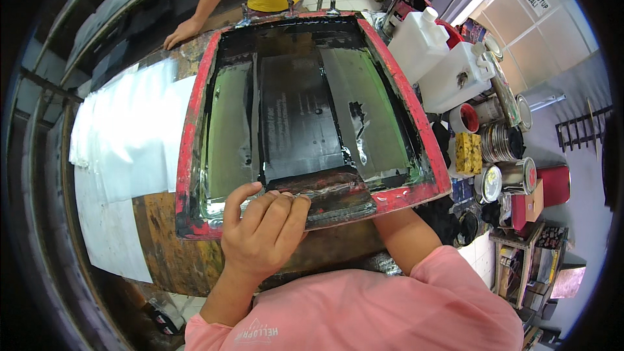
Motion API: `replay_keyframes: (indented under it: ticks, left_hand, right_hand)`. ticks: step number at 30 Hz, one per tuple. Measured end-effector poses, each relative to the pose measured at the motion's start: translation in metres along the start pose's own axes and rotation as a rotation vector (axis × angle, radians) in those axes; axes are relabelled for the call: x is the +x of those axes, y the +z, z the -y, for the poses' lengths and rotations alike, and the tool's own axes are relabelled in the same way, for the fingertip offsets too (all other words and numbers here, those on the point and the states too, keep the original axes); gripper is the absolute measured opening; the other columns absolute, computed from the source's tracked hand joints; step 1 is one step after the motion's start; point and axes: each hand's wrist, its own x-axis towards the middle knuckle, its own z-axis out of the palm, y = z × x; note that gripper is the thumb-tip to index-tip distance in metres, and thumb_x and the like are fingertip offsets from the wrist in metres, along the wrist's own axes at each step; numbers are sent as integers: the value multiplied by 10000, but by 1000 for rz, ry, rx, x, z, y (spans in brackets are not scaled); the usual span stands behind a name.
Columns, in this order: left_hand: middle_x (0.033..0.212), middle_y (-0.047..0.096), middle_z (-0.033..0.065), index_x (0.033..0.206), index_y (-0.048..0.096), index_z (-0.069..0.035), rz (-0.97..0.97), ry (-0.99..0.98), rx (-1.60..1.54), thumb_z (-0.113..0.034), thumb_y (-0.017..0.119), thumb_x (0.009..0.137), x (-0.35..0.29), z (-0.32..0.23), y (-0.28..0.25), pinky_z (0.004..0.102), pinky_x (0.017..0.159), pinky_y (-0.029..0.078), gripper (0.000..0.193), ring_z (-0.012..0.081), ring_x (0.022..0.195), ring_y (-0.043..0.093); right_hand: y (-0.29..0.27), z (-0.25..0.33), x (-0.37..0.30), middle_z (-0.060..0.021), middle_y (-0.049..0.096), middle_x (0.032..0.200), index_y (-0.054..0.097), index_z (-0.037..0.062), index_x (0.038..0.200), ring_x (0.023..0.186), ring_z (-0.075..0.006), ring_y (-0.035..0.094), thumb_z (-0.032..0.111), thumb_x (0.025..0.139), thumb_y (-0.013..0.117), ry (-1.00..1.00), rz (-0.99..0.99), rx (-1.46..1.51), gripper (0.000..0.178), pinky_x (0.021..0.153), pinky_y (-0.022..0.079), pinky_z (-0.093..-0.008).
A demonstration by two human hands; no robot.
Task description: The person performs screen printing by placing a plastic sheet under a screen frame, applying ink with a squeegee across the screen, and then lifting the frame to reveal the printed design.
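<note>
far left: white sheets (127, 130) lie flat on the stained workbench (169, 247), just beside the mould's left rim. your left hand (263, 224) rests on the near edge of the red-rimmed mould (188, 156), fingers (276, 205) bent and close together, tips pressing down on a wet, glossy dark strip (325, 188) at the front lip; pressing, not clamped round anything. inside the mould, a black centre panel (299, 117) sits between two greenish side panels (367, 114), all shiny. your right forearm (406, 237) passes under the mould's near right corner; the right hand is hidden, so its grip can't be told. at the far side another person's hand (182, 31) rests on the bench. right of the mould: white plastic jugs (442, 58), a yellow sponge (468, 153), tins (507, 175) crowded together.
</note>
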Motion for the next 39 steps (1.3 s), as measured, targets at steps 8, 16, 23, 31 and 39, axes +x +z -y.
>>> replay_keyframes:
  ticks: [8,16,23,31,39]
  left_hand:
    - [897,667,33,1006,760,-81,25,-27,-1,-356,850,735,16,3,-13,504,1022,513,397,217,847,651]
    - [869,647,29,971,753,-83,56,-33,-15,-395,868,748,37,6,-28,501,1036,508,400,217,814,638]
    - [875,640,30,969,756,-84,26,-24,17,-457,819,861,24,3,-18,500,1032,513,393,209,806,629]
    - [872,642,23,994,767,-78,30,0,3,-382,811,859,25,6,-20,503,1025,516,335,207,821,646]
    - [859,639,21,1015,759,-80,19,-10,-16,-273,832,758,23,6,-17,495,1019,519,329,202,818,656]
  right_hand:
    - [8,17,3,-134,720,1139,646,26,1307,1109,-295,688,93,987,687,-71,20,-77,329,1009,531,-431]
    - [70,25,89,-139,720,1128,645,32,1311,1099,-302,692,93,982,685,-166,5,-338,337,999,535,-433]
    - [81,29,93,-142,720,1119,644,37,1315,1090,-308,695,92,978,684,-201,19,-418,343,990,539,-435]
    - [83,29,89,-146,720,1109,643,43,1319,1080,-315,699,91,973,682,-212,27,-452,351,980,544,-437]
    - [88,33,95,-151,720,1099,642,49,1323,1070,-321,703,91,969,680,-219,38,-475,359,969,549,-439]
